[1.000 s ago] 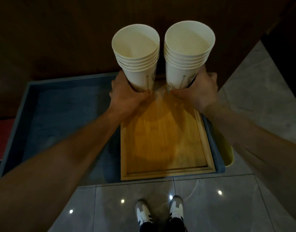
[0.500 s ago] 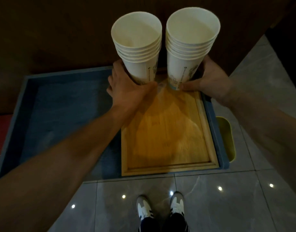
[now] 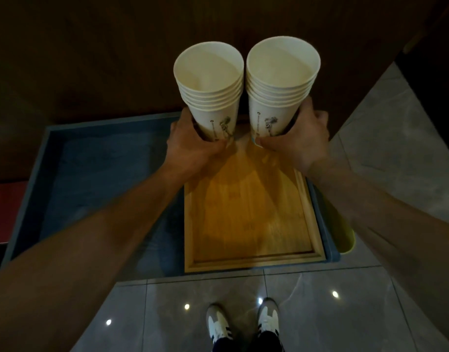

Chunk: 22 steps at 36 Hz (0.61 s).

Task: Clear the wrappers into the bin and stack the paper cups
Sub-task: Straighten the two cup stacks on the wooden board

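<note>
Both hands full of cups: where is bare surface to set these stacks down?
The wooden tray is bare from its near rim up to the hands. The blue table is bare left of the tray, under the left arm. Crowded only at the tray's far end, where left hand and right hand grip the cup stacks.

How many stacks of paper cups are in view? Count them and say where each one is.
2. The left stack is gripped by the left hand; the right stack by the right hand. Both are over the wooden tray. No others show.
</note>
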Each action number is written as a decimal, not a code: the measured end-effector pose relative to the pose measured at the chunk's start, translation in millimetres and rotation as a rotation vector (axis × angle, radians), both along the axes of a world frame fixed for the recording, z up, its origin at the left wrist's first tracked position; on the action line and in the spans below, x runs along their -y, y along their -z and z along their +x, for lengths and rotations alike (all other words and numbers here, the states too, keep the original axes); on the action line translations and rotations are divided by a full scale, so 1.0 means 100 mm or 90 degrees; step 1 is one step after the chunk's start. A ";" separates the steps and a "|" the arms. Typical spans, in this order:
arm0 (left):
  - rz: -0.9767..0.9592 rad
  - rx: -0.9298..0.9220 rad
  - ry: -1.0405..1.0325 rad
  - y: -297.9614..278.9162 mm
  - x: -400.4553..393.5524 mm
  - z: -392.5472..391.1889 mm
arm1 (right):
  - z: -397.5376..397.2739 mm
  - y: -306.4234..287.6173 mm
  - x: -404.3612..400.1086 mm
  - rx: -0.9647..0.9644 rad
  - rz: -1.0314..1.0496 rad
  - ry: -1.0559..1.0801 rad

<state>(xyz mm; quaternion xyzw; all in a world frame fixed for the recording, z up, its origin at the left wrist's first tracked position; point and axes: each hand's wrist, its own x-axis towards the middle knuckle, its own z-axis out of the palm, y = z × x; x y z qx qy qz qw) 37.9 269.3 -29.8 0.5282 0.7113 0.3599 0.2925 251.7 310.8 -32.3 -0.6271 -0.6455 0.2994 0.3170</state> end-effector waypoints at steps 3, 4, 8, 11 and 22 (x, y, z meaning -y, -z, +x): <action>-0.003 0.011 -0.006 0.02 0.01 0.00 | -0.01 0.00 0.01 -0.004 0.000 -0.013; -0.005 0.015 -0.006 0.02 0.02 0.00 | 0.01 0.01 0.01 -0.012 -0.011 -0.029; -0.003 -0.014 -0.031 0.03 0.03 0.07 | 0.13 -0.01 -0.02 -0.045 -0.079 -0.093; 0.015 -0.055 -0.096 0.03 0.03 0.17 | 0.22 -0.04 -0.09 -0.084 -0.112 -0.138; 0.072 -0.042 -0.129 0.10 0.02 0.19 | 0.17 -0.04 -0.19 -0.117 -0.102 -0.183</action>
